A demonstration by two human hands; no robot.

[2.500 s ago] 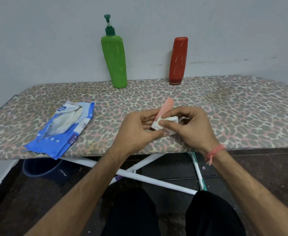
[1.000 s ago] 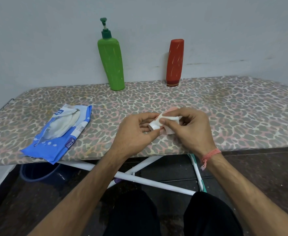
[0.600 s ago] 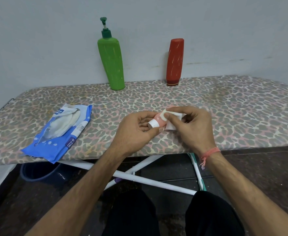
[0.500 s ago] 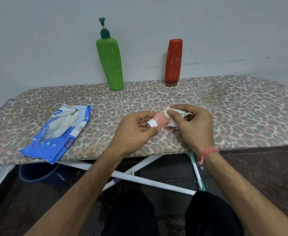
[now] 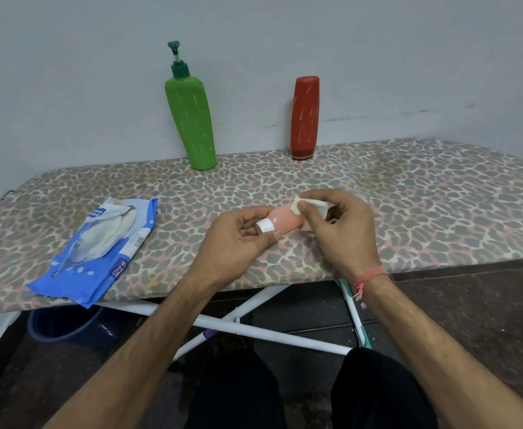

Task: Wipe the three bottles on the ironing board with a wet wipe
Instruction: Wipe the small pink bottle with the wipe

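Note:
A small pink bottle (image 5: pixel 283 220) with a white cap lies sideways between my hands, just above the ironing board (image 5: pixel 408 205). My left hand (image 5: pixel 238 239) grips its cap end with fingers and thumb. My right hand (image 5: pixel 337 230) pinches a folded white wet wipe (image 5: pixel 311 203) against the bottle's far end, which the wipe and fingers hide. A green pump bottle (image 5: pixel 192 119) and a red bottle (image 5: pixel 305 117) stand upright at the board's far edge against the wall.
A blue wet-wipe pack (image 5: pixel 99 252), flap open, lies on the board's left front part and overhangs the edge. White board legs (image 5: pixel 254 328) cross below. A dark blue bucket (image 5: pixel 65 323) sits on the floor under the left end. My knees are at the bottom.
The wipe has slid from the cap end toward the bottle's far end, baring the white cap and pink body. My left hand has kept hold of the bottle.

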